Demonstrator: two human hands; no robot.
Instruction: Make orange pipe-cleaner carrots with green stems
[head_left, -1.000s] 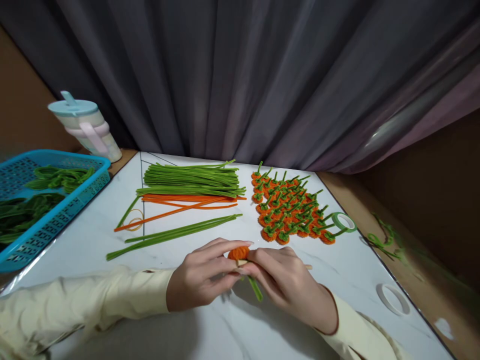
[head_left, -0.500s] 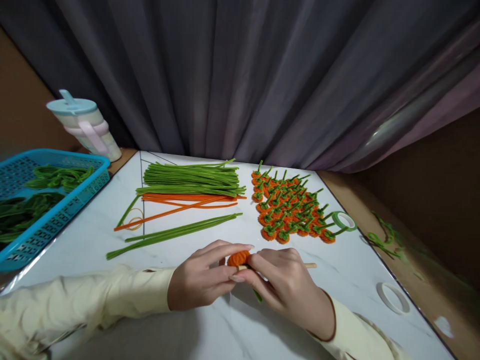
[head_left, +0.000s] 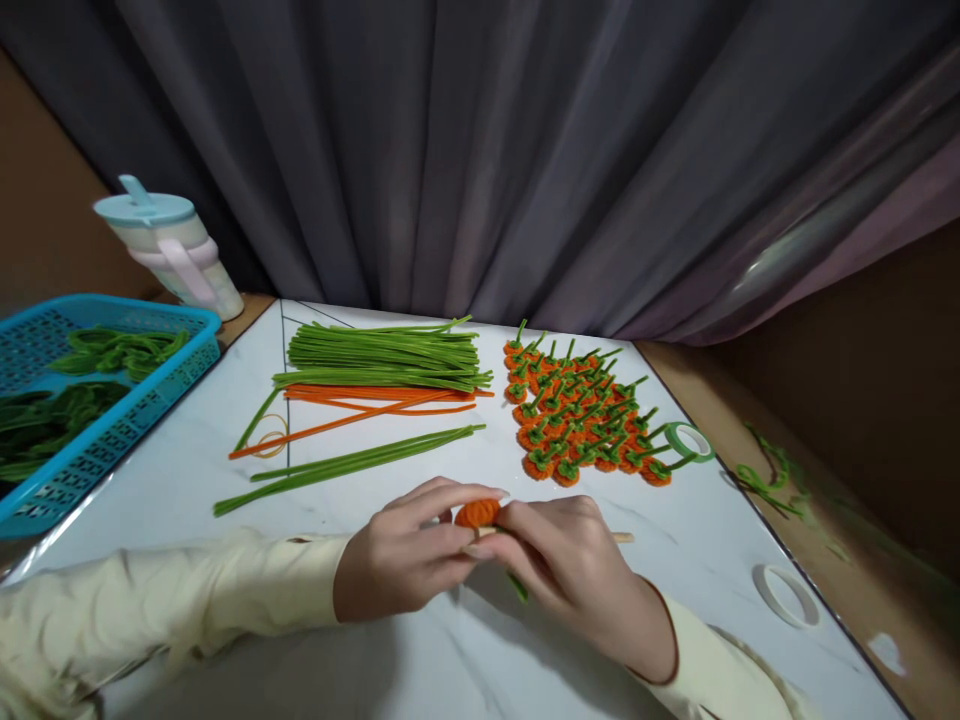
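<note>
From where I stand, both hands meet over the near middle of the white marbled table. The left hand grips a ribbed orange chenille ball, forefinger laid over its top and the thumb side below. The right hand presses in from the other side, fingertips pinched tight at the ball's edge around a thin wooden stick, whose far end pokes out past the knuckles. A green chenille stem slants down beneath the right fingers; I can't tell just how it joins the ball.

Beyond the right hand sit close rows of orange chenille pumpkins with green stalks, a green tape roll beside them. Beyond the left hand lie a few loose green pipe cleaners, then orange pipe cleaners against a thick green bundle. A blue basket of green chenille pieces stands at the left, near a lidded tumbler. A white tape roll lies near the table's right edge.
</note>
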